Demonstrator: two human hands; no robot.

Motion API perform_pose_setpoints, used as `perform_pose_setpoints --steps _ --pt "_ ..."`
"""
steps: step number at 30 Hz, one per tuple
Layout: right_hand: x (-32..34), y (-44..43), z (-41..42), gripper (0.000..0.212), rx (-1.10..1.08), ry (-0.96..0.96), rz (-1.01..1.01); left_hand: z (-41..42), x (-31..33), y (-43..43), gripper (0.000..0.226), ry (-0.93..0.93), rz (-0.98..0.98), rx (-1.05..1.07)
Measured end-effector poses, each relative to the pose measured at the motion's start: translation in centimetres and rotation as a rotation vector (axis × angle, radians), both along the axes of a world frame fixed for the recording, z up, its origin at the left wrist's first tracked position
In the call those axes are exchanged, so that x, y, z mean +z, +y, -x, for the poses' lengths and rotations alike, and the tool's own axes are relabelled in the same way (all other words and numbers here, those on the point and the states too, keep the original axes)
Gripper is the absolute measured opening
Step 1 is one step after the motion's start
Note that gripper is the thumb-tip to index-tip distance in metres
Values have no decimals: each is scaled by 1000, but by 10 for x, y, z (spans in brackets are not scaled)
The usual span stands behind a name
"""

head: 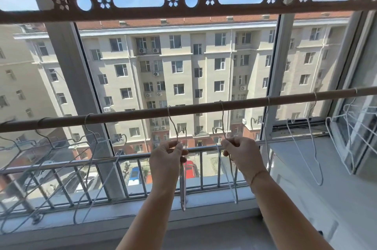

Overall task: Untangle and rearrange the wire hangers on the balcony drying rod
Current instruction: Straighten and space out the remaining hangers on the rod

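Note:
A brown drying rod (195, 108) runs across the window, rising to the right. Two thin wire hangers hang from it at the middle. My left hand (168, 158) pinches the neck of the left wire hanger (173, 123), whose body hangs edge-on below the fingers. My right hand (237, 152) grips the neck of the right wire hanger (222, 119). A tangled bunch of grey hangers (67, 152) hangs at the left of the rod. White hangers (306, 147) hang at the right, spaced apart.
Window glass with a metal railing (114, 160) stands just behind the rod. A white sill (306, 178) runs below at right. An open window sash (363, 127) with more white hangers sits at the far right. A perforated brown panel (183, 7) crosses overhead.

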State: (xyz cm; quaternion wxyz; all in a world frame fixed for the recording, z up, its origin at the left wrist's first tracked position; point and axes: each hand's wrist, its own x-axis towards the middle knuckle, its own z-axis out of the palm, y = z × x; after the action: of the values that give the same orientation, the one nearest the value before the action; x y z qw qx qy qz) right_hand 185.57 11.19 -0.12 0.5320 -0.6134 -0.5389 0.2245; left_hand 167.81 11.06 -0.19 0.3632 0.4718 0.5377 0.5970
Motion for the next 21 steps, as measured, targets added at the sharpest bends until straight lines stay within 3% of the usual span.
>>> perform_pose_setpoints --steps 6,10,13,21 --pt "7 -7 0 25 -20 -51 -35 7 -4 -5 18 54 -20 58" --pt "19 -19 17 32 -79 -124 -200 27 -5 -19 18 73 -63 139" --pt "30 -31 48 27 18 -119 -286 51 -3 -29 19 98 -93 193" --pt "35 -50 176 17 361 -65 -261 164 11 -51 27 208 -233 409"
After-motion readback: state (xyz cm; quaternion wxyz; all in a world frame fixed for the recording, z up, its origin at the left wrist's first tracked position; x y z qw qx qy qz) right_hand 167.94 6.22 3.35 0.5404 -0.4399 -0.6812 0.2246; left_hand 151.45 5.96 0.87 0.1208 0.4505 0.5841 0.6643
